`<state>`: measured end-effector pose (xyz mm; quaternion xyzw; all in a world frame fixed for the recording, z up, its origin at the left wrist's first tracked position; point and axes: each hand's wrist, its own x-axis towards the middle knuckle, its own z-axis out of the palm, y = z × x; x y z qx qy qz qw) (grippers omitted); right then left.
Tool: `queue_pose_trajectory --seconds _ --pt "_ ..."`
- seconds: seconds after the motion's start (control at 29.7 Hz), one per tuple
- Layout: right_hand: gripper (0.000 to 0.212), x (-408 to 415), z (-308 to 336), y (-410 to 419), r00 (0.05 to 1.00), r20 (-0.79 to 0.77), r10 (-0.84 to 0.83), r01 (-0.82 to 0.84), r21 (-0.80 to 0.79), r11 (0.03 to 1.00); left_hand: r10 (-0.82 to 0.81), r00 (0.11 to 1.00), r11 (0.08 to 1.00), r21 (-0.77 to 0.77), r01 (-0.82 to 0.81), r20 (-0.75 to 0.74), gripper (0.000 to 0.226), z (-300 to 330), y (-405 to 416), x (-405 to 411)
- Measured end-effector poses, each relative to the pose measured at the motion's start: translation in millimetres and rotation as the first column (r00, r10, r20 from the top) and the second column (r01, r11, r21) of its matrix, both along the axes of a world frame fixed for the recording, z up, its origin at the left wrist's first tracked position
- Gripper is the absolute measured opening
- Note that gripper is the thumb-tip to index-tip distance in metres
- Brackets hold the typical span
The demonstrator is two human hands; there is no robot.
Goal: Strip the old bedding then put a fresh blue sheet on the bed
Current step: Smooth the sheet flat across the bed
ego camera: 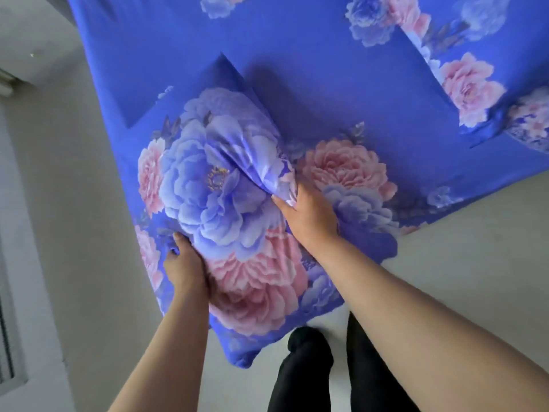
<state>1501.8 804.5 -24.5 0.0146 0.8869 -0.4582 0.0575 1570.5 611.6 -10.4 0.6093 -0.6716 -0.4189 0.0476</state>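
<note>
A blue sheet printed with pink and lilac flowers covers the bed across the upper part of the head view. A pillow in a matching flowered case lies at the bed's near corner and hangs over the edge. My left hand grips the pillow's left edge, thumb on top. My right hand pinches a bunched fold of the pillow's cover at its right side. A second matching pillow lies at the upper right of the bed.
Pale floor runs along the bed's right side and below the pillow. My black-clad legs stand at the bottom centre. A white wall and a window frame fill the left edge.
</note>
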Motion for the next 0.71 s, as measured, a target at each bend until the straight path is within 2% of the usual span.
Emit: queue_pose_trajectory --seconds 0.1,0.2,0.24,0.3,0.34,0.37,0.4,0.44,0.47,0.54,0.61,0.64,0.67,0.71 --pt "0.034 -68 22 66 0.957 -0.28 0.077 0.004 0.279 0.96 -0.037 0.985 0.992 0.112 0.056 -0.169 0.053 9 66 -51" --pt "0.049 -145 61 148 0.911 -0.408 0.054 0.202 0.559 0.804 -0.252 0.916 0.921 0.212 0.326 -0.313 0.042 16 134 -127" --pt "0.053 -169 76 176 0.912 -0.41 0.006 0.268 0.605 0.75 -0.367 0.853 0.857 0.222 0.465 -0.372 0.034 16 153 -151" --pt "0.058 -205 94 219 0.909 -0.397 -0.129 0.373 0.636 0.676 -0.575 0.689 0.654 0.258 0.711 -0.441 0.021 6 186 -185" --pt "0.059 -217 91 228 0.911 -0.384 -0.15 0.38 0.639 0.669 -0.654 0.614 0.549 0.281 0.787 -0.442 0.034 -8 198 -195" --pt "0.059 -224 78 231 0.925 -0.361 -0.115 0.333 0.629 0.703 -0.742 0.541 0.481 0.248 0.841 -0.397 0.049 -23 209 -196" --pt "0.058 -224 58 228 0.945 -0.326 -0.033 0.234 0.601 0.764 -0.844 0.459 0.431 0.159 0.888 -0.277 0.059 -39 216 -191" --pt "0.058 -215 32 222 0.961 -0.263 0.086 0.084 0.573 0.815 -0.924 0.368 0.359 0.091 0.929 -0.107 0.068 -58 216 -181" --pt "0.059 -200 3 214 0.958 -0.179 0.223 -0.084 0.569 0.818 -0.958 0.276 0.281 0.073 0.957 0.076 0.074 -72 212 -167" --pt "0.059 -157 -55 199 0.876 -0.067 0.478 -0.345 0.607 0.716 -0.931 0.131 0.195 0.161 0.967 0.342 0.077 -98 194 -133" --pt "0.057 -110 -100 185 0.734 -0.013 0.679 -0.544 0.587 0.599 -0.874 0.075 0.189 0.193 0.963 0.481 0.076 -115 168 -96" --pt "0.057 -92 -115 180 0.697 0.029 0.716 -0.596 0.578 0.557 -0.853 0.05 0.161 0.171 0.972 0.519 0.076 -122 154 -76" --pt "0.059 -83 -127 175 0.731 0.05 0.681 -0.578 0.578 0.577 -0.841 -0.002 0.094 0.15 0.984 0.541 0.076 -130 139 -56" --pt "0.06 -78 -139 172 0.82 0.069 0.569 -0.501 0.567 0.654 -0.836 -0.057 0.01 0.12 0.993 0.545 0.076 -136 123 -36"
